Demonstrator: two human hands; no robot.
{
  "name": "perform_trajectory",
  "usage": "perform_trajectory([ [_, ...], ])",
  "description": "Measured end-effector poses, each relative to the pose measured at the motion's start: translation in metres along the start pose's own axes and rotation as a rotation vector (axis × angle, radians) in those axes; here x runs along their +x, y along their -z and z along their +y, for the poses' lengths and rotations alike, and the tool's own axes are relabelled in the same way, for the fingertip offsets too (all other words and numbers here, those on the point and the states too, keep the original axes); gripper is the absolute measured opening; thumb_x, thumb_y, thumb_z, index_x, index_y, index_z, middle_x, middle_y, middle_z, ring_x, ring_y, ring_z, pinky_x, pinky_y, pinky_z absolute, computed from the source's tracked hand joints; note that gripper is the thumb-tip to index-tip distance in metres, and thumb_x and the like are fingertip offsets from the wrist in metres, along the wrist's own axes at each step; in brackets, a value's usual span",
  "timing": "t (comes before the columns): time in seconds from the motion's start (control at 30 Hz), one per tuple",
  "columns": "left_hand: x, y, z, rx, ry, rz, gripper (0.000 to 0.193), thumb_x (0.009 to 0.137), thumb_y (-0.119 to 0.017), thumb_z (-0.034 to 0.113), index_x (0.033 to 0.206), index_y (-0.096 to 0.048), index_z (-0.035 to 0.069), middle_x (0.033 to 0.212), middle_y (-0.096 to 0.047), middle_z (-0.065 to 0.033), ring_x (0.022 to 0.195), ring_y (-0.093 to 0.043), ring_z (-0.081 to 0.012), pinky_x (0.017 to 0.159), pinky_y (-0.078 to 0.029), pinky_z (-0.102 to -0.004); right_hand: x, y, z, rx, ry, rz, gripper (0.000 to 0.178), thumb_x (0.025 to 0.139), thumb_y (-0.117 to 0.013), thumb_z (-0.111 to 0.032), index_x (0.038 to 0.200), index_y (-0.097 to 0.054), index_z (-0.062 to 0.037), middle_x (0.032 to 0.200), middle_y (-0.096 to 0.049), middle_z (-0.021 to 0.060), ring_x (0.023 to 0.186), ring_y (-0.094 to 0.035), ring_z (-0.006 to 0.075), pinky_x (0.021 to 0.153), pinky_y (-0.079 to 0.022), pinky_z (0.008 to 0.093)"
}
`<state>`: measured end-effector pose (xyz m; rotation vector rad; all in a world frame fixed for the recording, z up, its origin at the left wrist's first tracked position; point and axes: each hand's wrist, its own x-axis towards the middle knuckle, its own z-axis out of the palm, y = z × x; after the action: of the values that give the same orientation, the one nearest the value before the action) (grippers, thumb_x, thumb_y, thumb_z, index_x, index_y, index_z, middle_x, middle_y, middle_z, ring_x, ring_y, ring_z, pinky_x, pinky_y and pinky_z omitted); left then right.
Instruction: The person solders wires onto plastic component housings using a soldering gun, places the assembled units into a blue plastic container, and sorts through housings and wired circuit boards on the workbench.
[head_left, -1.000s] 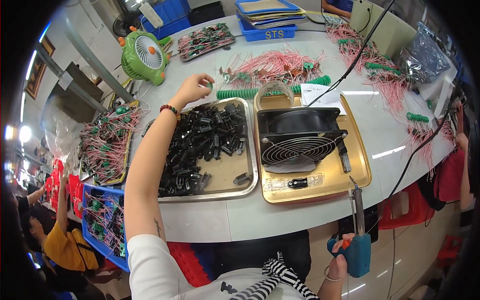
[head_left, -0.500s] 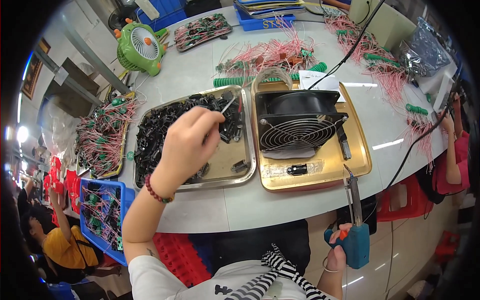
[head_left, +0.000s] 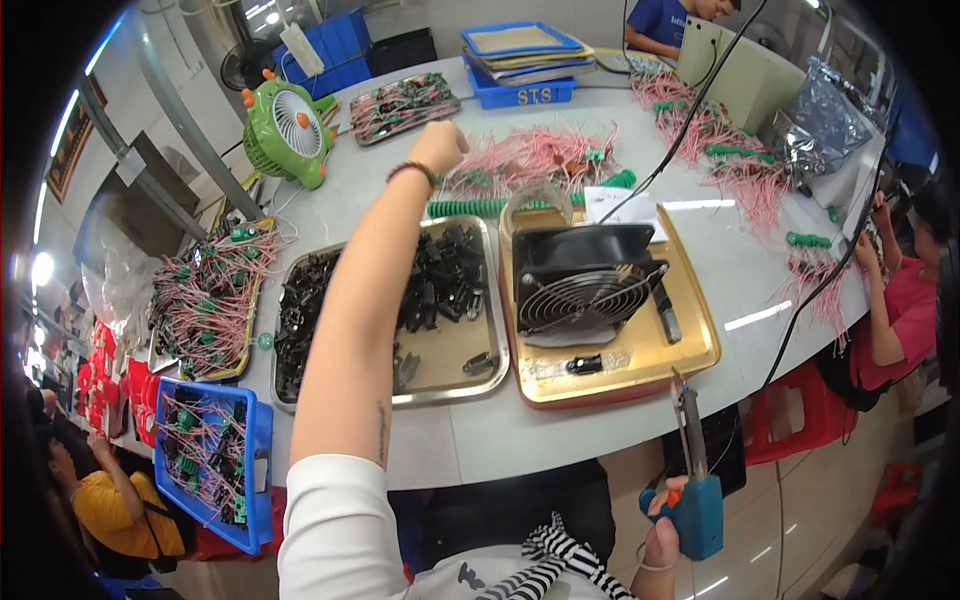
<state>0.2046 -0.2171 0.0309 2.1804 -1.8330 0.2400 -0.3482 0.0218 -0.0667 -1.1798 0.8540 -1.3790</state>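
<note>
My left hand [head_left: 440, 148] is stretched far over the table, at the left end of a heap of pink wires [head_left: 540, 158] with small green and brown parts among them. Its fingers are curled together; whatever they hold, if anything, is hidden. Low on the right, my right hand [head_left: 662, 530] grips a teal soldering gun [head_left: 697, 510] with an orange trigger, its metal tip pointing up beside the golden tray [head_left: 690, 350]. On that tray a small black part [head_left: 584, 365] lies on a clear strip, in front of a black fan [head_left: 585, 285].
Under my left forearm stands a steel tray [head_left: 460, 385] of black plastic parts. A blue bin [head_left: 262, 480] and a tray of wired parts [head_left: 210, 300] are at left. Behind are a green fan [head_left: 290, 130] and a coiled green strip [head_left: 470, 208]. Two people sit across and at right.
My left hand has moved away from the steel tray, forward to the pink wires. My right hand still holds the soldering gun, and the whole view has shifted slightly.
</note>
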Motion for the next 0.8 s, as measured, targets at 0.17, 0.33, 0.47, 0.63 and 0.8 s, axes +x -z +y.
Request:
perform_trajectory([
  [0.17,0.036,0.023,0.044,-0.737,0.371,1.286,0.011,0.081,-0.062,0.012,0.088,-0.069,0.007,0.078,-0.067,-0.0107,0.065,-0.062,-0.0251,0.063,-0.048,-0.0354,-0.008,0.012,0.003,-0.112,0.005,0.089,0.059,0.067,-0.072,-0.027,0.111,-0.048,0.0034,0.101,-0.055,0.0130,0.068,-0.054,0.0141,0.062,-0.044,0.0269],
  [0.33,0.033,0.032,0.001,-0.084,-0.111,0.569,0.012,0.081,-0.062,0.012,0.090,-0.070,0.008,0.086,-0.068,-0.0120,0.069,-0.064,-0.0247,0.065,-0.050,-0.0349,-0.002,0.007,0.000,-0.078,0.003,0.157,0.059,0.067,-0.069,-0.028,0.113,-0.050,0.0039,0.100,-0.054,0.0107,0.067,-0.053,0.0129,0.061,-0.043,0.0260],
  [0.47,0.038,0.029,-0.013,-0.489,0.046,0.668,0.015,0.082,-0.064,0.016,0.092,-0.070,0.008,0.085,-0.069,-0.0140,0.070,-0.068,-0.0226,0.064,-0.052,-0.0330,0.000,0.008,0.014,-0.035,-0.002,0.115,0.060,0.068,-0.072,-0.025,0.114,-0.047,0.0029,0.100,-0.055,0.0129,0.068,-0.054,0.0144,0.063,-0.044,0.0263],
  [0.63,0.020,0.038,-0.009,-0.886,0.278,0.853,0.017,0.085,-0.065,0.011,0.099,-0.067,0.003,0.080,-0.066,-0.0045,0.061,-0.061,-0.0112,0.058,-0.050,-0.0257,0.001,0.010,0.011,-0.018,-0.004,0.092,0.061,0.068,-0.077,-0.026,0.110,-0.044,0.0026,0.099,-0.057,0.0153,0.068,-0.055,0.0156,0.063,-0.046,0.0273],
  [0.8,0.005,0.056,-0.005,-1.211,0.273,1.131,0.016,0.086,-0.063,0.004,0.102,-0.065,0.002,0.082,-0.064,-0.0023,0.064,-0.058,-0.0093,0.057,-0.049,-0.0247,0.003,0.013,0.013,-0.020,-0.008,0.077,0.060,0.068,-0.078,-0.030,0.108,-0.046,0.0030,0.099,-0.057,0.0148,0.068,-0.055,0.0151,0.062,-0.045,0.0274],
])
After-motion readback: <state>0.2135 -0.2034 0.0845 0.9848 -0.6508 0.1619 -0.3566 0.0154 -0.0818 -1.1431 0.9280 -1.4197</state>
